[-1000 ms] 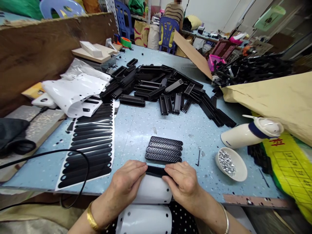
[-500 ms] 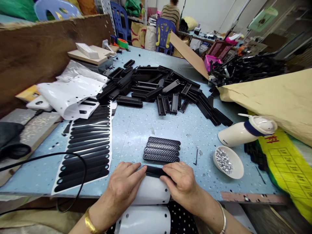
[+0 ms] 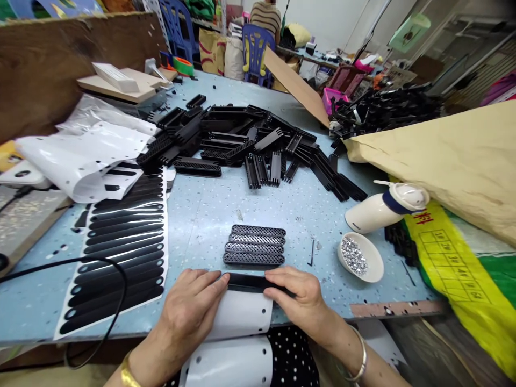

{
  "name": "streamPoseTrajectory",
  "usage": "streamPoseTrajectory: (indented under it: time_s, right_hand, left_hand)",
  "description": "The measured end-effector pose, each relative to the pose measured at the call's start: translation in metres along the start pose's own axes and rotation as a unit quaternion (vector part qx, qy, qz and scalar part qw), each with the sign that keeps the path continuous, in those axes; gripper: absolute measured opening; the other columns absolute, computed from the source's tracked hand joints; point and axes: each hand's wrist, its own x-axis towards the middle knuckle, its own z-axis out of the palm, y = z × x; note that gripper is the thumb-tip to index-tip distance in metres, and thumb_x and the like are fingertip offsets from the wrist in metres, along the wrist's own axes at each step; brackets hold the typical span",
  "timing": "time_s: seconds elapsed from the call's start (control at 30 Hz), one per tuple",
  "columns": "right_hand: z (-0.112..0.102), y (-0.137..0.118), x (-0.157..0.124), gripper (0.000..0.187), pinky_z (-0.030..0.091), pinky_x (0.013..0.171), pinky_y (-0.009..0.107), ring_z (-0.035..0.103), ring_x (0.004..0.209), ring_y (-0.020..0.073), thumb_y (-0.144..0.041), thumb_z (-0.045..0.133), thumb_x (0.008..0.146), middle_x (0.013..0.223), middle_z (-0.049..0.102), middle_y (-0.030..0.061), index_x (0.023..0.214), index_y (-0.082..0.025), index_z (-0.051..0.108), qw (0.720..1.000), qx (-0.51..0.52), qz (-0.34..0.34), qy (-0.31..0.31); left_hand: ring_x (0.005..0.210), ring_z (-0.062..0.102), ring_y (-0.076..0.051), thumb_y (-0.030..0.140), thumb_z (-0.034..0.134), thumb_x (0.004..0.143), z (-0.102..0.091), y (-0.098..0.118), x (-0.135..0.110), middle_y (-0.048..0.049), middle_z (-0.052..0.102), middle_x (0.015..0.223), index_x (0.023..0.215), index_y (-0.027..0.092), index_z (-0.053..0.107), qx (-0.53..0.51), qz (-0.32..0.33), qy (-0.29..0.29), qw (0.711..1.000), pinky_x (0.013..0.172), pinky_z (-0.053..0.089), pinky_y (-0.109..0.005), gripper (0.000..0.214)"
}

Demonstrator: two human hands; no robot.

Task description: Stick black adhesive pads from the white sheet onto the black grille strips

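Observation:
A narrow black strip-like piece (image 3: 246, 282) lies crosswise at the table's front edge, its two ends covered by my fingers. My left hand (image 3: 192, 301) is closed on the left end, fingertips pressed down. On the right end, my right hand (image 3: 300, 295) pinches between thumb and fingers. A white sheet with punched holes (image 3: 242, 314) hangs from under the piece toward my lap. Just beyond my hands, several black bars with a lattice pattern (image 3: 255, 244) sit side by side in a block. A small hex key (image 3: 312, 252) lies right of them.
A sheet of black adhesive strips (image 3: 121, 242) with a cable (image 3: 124, 279) over it lies left. Black slotted parts (image 3: 226, 140) are heaped behind. At right are a bowl of small silvery pieces (image 3: 374, 263) and a tipped white bottle (image 3: 373, 212). A person (image 3: 265, 19) sits far back.
The view has swung right, so everything sits further left in the picture. My fingers have moved slightly apart along the black piece, and more of its middle shows.

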Motion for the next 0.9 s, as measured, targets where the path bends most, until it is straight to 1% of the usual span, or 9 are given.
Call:
streamPoseTrajectory:
  time_s: [0.2,0.33,0.47,0.57,0.67,0.77,0.83,0.9]
  right_hand:
    - [0.000,0.002,-0.002,0.020,0.061,0.075,0.038,0.071,0.085,0.0198,-0.019,0.066,0.086,0.094,0.076,0.0087,0.105,-0.019,0.074,1.000,0.022,0.005,0.009]
    - [0.001,0.003,-0.002,0.020,0.061,0.074,0.037,0.071,0.083,0.0193,-0.017,0.063,0.088,0.092,0.076,0.0087,0.104,-0.018,0.074,0.999,0.037,0.001,0.015]
    - [0.003,0.003,-0.002,0.018,0.060,0.073,0.037,0.071,0.083,0.0203,-0.014,0.065,0.086,0.090,0.076,0.0091,0.101,-0.016,0.074,0.999,0.026,-0.012,0.030]
    - [0.004,0.000,-0.002,0.018,0.058,0.074,0.038,0.071,0.085,0.0219,-0.010,0.065,0.085,0.094,0.076,0.0104,0.101,-0.015,0.073,0.998,-0.027,-0.044,0.039]
    - [0.002,-0.006,-0.003,0.019,0.055,0.073,0.042,0.067,0.087,0.0240,-0.009,0.061,0.086,0.102,0.073,0.0123,0.099,-0.015,0.072,0.989,-0.118,-0.077,0.036]
    - [0.000,-0.011,-0.002,0.020,0.051,0.074,0.044,0.062,0.089,0.0269,-0.007,0.055,0.087,0.093,0.070,0.0127,0.098,-0.013,0.071,0.976,-0.194,-0.099,0.007]
    - [-0.001,-0.013,-0.002,0.020,0.050,0.075,0.045,0.060,0.089,0.0277,-0.008,0.054,0.088,0.084,0.066,0.0117,0.098,-0.011,0.071,0.968,-0.223,-0.113,-0.004]
    - [-0.002,-0.013,0.000,0.019,0.048,0.074,0.043,0.058,0.086,0.0265,-0.009,0.055,0.088,0.081,0.064,0.0104,0.098,-0.012,0.070,0.963,-0.241,-0.118,-0.013]
  left_hand:
    - [0.077,0.064,-0.021,0.007,0.053,0.090,-0.002,0.000,0.003,-0.0087,0.073,0.092,0.110,0.014,0.063,0.004,0.018,-0.009,1.000,0.067,0.047,-0.035,0.024]
    - [0.082,0.064,-0.022,0.005,0.053,0.089,0.000,-0.001,0.000,-0.0096,0.073,0.095,0.112,0.014,0.062,-0.009,0.019,-0.012,1.000,0.070,0.048,-0.036,0.026]
    - [0.089,0.065,-0.023,0.002,0.054,0.088,0.002,-0.001,-0.002,-0.0114,0.072,0.098,0.113,0.012,0.062,-0.028,0.019,-0.004,0.999,0.074,0.050,-0.036,0.028]
    - [0.092,0.065,-0.022,-0.001,0.055,0.088,0.003,0.000,-0.001,-0.0131,0.071,0.102,0.115,0.011,0.062,-0.043,0.020,0.009,0.999,0.076,0.051,-0.036,0.030]
    - [0.091,0.065,-0.022,-0.001,0.054,0.088,0.005,0.001,-0.001,-0.0137,0.070,0.102,0.116,0.010,0.061,-0.045,0.024,0.015,0.999,0.076,0.052,-0.036,0.031]
    - [0.091,0.065,-0.022,-0.002,0.055,0.087,0.006,0.001,0.000,-0.0135,0.070,0.102,0.116,0.011,0.061,-0.048,0.025,0.022,0.998,0.076,0.052,-0.036,0.033]
    - [0.091,0.065,-0.022,-0.003,0.055,0.087,0.006,0.000,-0.001,-0.0133,0.070,0.102,0.116,0.011,0.061,-0.050,0.026,0.024,0.998,0.075,0.052,-0.036,0.033]
    - [0.090,0.065,-0.022,-0.002,0.055,0.087,0.007,-0.001,-0.002,-0.0134,0.070,0.102,0.116,0.011,0.061,-0.050,0.026,0.019,0.998,0.075,0.052,-0.036,0.033]
